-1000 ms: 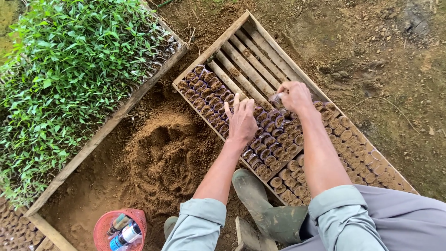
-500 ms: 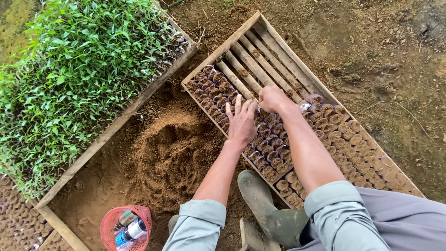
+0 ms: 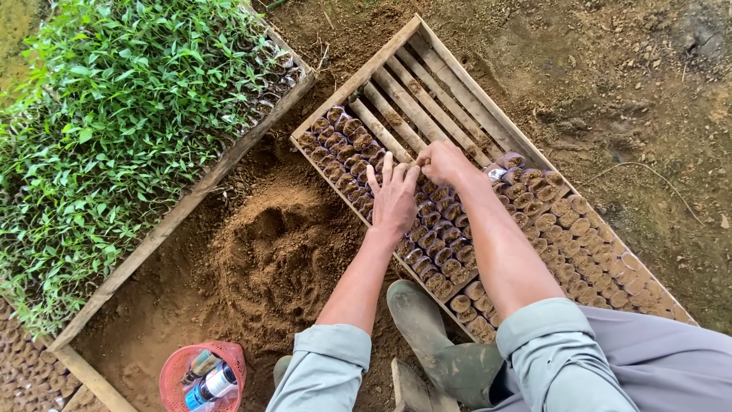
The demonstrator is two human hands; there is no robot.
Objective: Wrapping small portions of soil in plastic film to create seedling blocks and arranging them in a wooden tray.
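Note:
A long wooden tray with a slatted bottom lies slantwise on the ground. Small soil-filled pots pack its near part, and bare slats show at its far end. My left hand rests flat on the pots with its fingers spread and holds nothing. My right hand sits just beyond the left fingertips, at the edge of the pot rows beside the bare slats. Its fingers are curled down onto the pots, and what they enclose is hidden. A clear-walled pot stands by my right wrist.
A heap of loose brown soil lies left of the tray. A wooden-framed bed of green seedlings fills the left. A red basket with small bottles sits near my left elbow. My rubber boot is below the tray. More pots lie at bottom left.
My right hand has moved left along the pot rows, from the tray's right part to my left fingertips. The left hand has stayed flat on the pots.

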